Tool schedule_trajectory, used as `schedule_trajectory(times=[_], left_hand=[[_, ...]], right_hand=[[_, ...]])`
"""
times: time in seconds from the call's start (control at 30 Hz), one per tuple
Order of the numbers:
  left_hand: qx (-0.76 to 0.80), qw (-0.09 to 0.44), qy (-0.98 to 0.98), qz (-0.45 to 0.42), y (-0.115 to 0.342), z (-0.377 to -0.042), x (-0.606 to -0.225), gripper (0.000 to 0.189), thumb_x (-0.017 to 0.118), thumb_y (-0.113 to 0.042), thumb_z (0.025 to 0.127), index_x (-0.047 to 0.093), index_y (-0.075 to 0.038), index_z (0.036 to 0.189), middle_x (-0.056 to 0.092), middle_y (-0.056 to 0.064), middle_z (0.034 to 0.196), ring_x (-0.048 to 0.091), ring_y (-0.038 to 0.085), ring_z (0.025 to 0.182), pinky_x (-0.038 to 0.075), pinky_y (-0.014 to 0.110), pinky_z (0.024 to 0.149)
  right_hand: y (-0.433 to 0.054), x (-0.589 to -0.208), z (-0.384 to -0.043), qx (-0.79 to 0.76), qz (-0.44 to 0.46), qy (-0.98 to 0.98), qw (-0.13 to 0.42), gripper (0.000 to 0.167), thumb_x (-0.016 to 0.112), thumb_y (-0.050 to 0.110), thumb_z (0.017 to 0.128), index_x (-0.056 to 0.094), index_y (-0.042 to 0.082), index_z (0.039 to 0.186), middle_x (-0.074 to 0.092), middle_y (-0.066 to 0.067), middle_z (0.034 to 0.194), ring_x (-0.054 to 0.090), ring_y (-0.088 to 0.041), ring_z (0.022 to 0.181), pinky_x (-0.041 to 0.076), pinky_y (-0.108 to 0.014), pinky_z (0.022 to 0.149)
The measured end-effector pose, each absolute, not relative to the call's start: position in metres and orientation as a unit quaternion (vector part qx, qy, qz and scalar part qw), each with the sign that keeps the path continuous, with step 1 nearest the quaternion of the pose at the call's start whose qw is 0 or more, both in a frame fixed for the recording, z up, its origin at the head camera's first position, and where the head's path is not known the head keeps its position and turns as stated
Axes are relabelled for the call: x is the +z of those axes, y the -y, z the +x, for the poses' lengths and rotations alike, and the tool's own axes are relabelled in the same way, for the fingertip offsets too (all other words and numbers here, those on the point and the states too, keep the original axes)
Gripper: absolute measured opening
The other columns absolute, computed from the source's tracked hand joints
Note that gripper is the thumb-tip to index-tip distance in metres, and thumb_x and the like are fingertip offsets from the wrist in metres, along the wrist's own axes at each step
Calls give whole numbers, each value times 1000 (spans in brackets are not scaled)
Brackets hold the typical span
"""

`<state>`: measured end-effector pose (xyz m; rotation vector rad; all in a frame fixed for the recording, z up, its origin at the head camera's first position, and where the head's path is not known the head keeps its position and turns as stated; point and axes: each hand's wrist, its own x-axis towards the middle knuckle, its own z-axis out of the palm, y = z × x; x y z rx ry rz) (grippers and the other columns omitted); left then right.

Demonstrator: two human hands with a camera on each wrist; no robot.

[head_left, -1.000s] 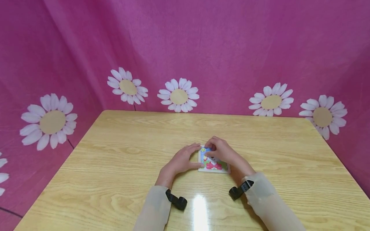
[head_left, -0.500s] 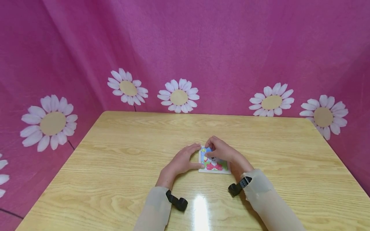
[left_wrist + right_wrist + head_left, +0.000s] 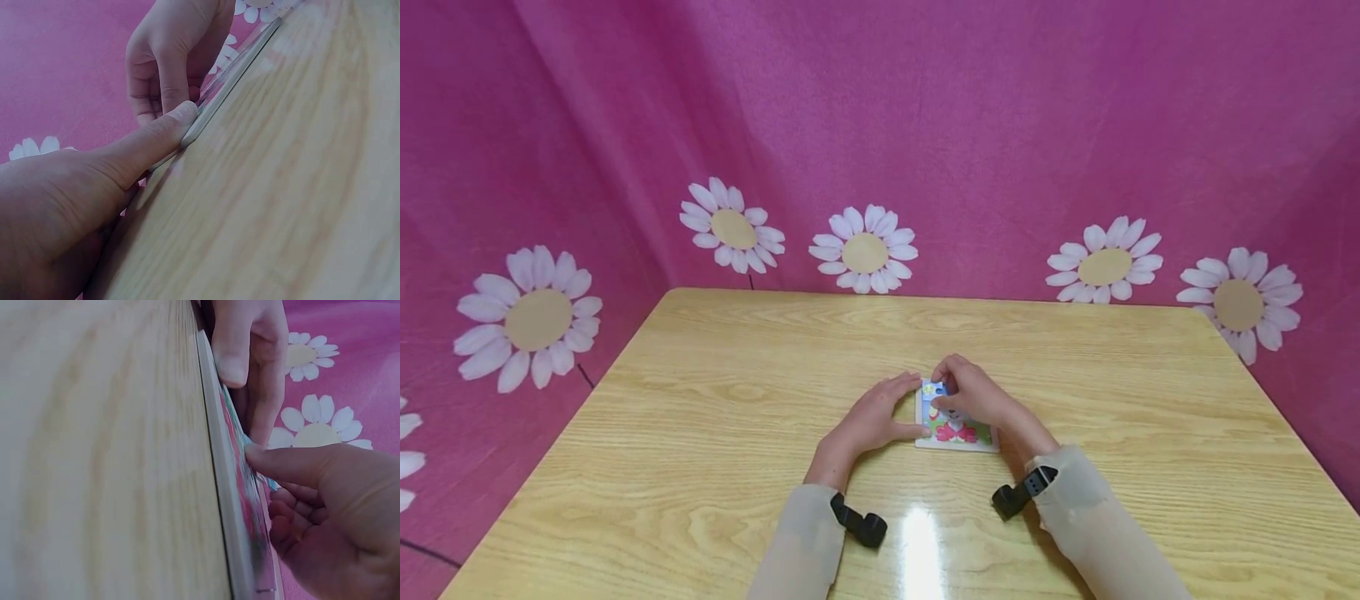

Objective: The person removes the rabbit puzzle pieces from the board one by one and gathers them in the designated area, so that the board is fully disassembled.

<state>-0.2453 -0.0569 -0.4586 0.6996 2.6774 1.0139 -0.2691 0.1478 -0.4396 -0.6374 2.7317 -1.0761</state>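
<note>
On board's (image 3: 957, 447) left edge, left hand (image 3: 868, 421)

Left hand (image 3: 869, 418) spread wide; right hand (image 3: 979, 397) in pinch.

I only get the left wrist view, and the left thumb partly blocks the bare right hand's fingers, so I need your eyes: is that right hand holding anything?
Observer: Yes, in the head view the right hand pinches a small light-blue piece with yellow print, at a flat, white-rimmed picture board.
Operator: Where are the fingertips of the bare left hand?
Observer: At the board's far-left corner, as seen from the head.
</note>
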Motion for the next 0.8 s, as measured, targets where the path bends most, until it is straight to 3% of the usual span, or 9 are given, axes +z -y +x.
schedule_trajectory(times=[0.3,0.43,0.6,0.8], left_hand=[[344,97,-904,234,59,-245,-460,78,75,-43,84,42,-16,149,35,4,159,28,28,150,26,50,123],[344,97,-904,233,59,-245,-459,78,75,-43,84,42,-16,149,36,3,159,27,26,150,25,50,123],[345,100,-904,233,58,-244,-458,78,75,-43,84,42,-17,149,35,1,159,26,24,151,24,49,124],[344,99,-904,235,58,-244,-457,77,75,-43,84,42,-17,149,36,1,159,27,24,151,24,49,124]], right_hand=[[-143,-442,-262,-338,-269,-901,-30,25,74,0,83,55,1,100,53,-9,93,50,-16,82,44,-22,70],[-144,-446,-263,-368,-240,-898,-15,21,71,-1,85,57,2,100,54,-10,95,52,-15,80,44,-19,66],[-148,-449,-263,-423,-202,-883,1,17,69,-3,86,61,0,101,60,-15,103,63,-20,88,53,-22,73],[-151,-449,-261,-453,-191,-871,5,18,70,-3,86,62,-1,101,62,-17,104,62,-20,87,52,-19,74]])
